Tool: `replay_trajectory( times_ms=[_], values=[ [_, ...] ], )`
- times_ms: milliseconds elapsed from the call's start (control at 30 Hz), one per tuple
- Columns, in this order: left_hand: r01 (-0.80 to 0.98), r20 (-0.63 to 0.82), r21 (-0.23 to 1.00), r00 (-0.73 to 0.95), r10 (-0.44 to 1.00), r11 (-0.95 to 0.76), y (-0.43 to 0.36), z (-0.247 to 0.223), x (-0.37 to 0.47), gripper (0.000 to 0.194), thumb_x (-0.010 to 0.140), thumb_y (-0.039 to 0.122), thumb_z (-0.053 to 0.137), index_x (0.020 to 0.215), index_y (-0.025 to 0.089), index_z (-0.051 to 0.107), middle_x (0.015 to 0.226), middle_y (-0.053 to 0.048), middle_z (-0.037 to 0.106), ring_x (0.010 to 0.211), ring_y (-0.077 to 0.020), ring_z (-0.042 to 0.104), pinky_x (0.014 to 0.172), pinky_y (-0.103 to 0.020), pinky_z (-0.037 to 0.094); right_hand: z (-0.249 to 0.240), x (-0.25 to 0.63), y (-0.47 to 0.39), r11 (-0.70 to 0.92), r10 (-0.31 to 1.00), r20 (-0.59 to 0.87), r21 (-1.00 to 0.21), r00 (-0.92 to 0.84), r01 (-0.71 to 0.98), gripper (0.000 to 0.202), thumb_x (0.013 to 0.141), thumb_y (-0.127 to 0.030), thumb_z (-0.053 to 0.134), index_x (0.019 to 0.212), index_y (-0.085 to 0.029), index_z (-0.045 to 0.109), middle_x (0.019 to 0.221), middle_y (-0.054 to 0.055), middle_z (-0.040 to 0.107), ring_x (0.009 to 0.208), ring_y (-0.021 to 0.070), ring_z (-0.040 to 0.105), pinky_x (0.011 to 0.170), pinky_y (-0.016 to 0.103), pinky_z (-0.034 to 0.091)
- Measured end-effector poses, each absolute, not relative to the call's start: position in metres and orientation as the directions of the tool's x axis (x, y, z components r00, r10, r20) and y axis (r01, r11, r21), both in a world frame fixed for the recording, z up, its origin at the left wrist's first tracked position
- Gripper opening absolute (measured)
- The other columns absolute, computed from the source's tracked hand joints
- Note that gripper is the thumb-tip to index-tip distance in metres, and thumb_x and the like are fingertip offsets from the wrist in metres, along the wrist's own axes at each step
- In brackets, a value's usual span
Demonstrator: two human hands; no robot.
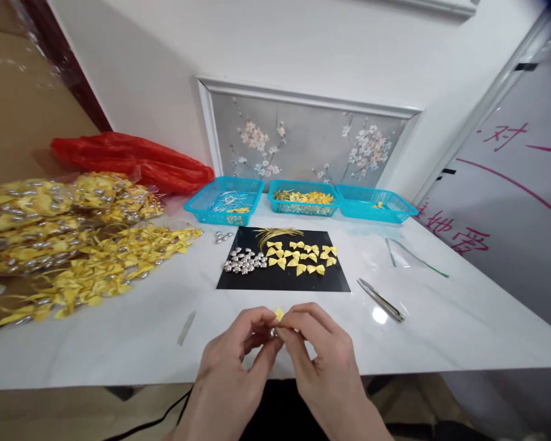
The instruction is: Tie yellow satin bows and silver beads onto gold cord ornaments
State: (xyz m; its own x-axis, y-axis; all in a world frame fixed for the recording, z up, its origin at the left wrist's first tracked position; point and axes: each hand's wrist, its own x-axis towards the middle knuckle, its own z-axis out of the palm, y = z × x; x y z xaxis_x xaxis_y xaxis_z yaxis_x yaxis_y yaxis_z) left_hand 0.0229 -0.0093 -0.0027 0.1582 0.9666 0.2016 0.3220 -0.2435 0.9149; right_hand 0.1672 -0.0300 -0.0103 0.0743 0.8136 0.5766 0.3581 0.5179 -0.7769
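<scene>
Both hands meet over the table's front edge with fingertips pinched together. Between the fingers of my left hand (239, 352) a small silver bell (273, 332) shows in part. My right hand (324, 343) pinches at a yellow ribbon bow (279, 314) that sticks up beyond the fingertips; how bow and bell are joined is hidden. Just beyond lies a black mat (257, 283). On it rest a cluster of silver bells (245, 262), several yellow bows (298, 256) and a bundle of gold twist ties (280, 233).
At right lie metal thread snips (381, 300) and a green strip (417, 258). Three blue baskets (303, 210) line the wall. Yellow bow-and-bell strands (110, 263) pile up at left, before a red bag (133, 160). A pale strip (186, 328) lies left of my hands.
</scene>
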Motion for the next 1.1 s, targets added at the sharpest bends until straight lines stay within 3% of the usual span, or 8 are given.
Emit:
replay_trajectory(
  times_ms=[400,533,700,900,1100],
  values=[
    [0.237,0.067,0.966,0.147,0.987,-0.101,-0.009,-0.009,0.028,0.023,0.080,0.024,0.068,0.102,0.029,0.064,0.100,-0.002,0.079,0.088,-0.0217,0.077,0.080,-0.029,0.063,-0.013,0.167,-0.024,0.521,0.822,0.569,-0.748,-0.008,0.411,0.026,0.096,-0.006,0.046,0.095,-0.021,0.068,0.094,0.004,0.065,0.083,0.0131,0.067,0.073,0.020,0.055],
    [0.171,0.083,0.980,0.113,0.990,-0.102,0.001,-0.004,0.027,0.020,0.075,0.022,0.071,0.095,0.026,0.067,0.089,-0.001,0.079,0.083,-0.0196,0.075,0.074,-0.026,0.062,-0.010,0.175,-0.020,0.447,0.852,0.523,-0.756,0.030,0.478,0.018,0.096,-0.012,0.051,0.089,-0.021,0.066,0.084,0.001,0.066,0.073,0.0123,0.065,0.067,0.020,0.053],
    [0.188,0.067,0.979,0.054,0.996,-0.076,0.012,0.006,0.007,0.019,0.073,0.032,0.078,0.089,0.022,0.073,0.086,-0.003,0.078,0.081,-0.0206,0.073,0.071,-0.026,0.060,-0.008,0.203,-0.017,0.339,0.875,0.476,-0.729,0.086,0.594,0.017,0.098,-0.021,0.051,0.090,-0.020,0.065,0.081,0.002,0.068,0.067,0.0148,0.062,0.058,0.024,0.049],
    [0.240,-0.001,0.971,0.022,1.000,-0.004,0.001,0.003,-0.004,0.020,0.072,0.040,0.080,0.084,0.024,0.079,0.082,-0.002,0.080,0.076,-0.0186,0.073,0.070,-0.021,0.058,-0.022,0.211,-0.022,0.245,0.923,0.384,-0.604,0.007,0.758,0.021,0.088,-0.008,0.056,0.078,-0.022,0.068,0.077,0.001,0.068,0.069,0.0188,0.065,0.058,0.028,0.047],
    [0.144,-0.048,0.989,0.051,0.998,0.041,-0.006,0.001,0.005,0.019,0.066,0.037,0.083,0.080,0.025,0.081,0.087,-0.003,0.082,0.083,-0.0212,0.075,0.077,-0.023,0.060,-0.047,0.205,-0.033,0.196,0.905,0.425,-0.436,0.009,0.879,0.025,0.085,-0.001,0.055,0.072,-0.020,0.064,0.074,0.005,0.064,0.070,0.0237,0.058,0.056,0.032,0.038]
  ],
)
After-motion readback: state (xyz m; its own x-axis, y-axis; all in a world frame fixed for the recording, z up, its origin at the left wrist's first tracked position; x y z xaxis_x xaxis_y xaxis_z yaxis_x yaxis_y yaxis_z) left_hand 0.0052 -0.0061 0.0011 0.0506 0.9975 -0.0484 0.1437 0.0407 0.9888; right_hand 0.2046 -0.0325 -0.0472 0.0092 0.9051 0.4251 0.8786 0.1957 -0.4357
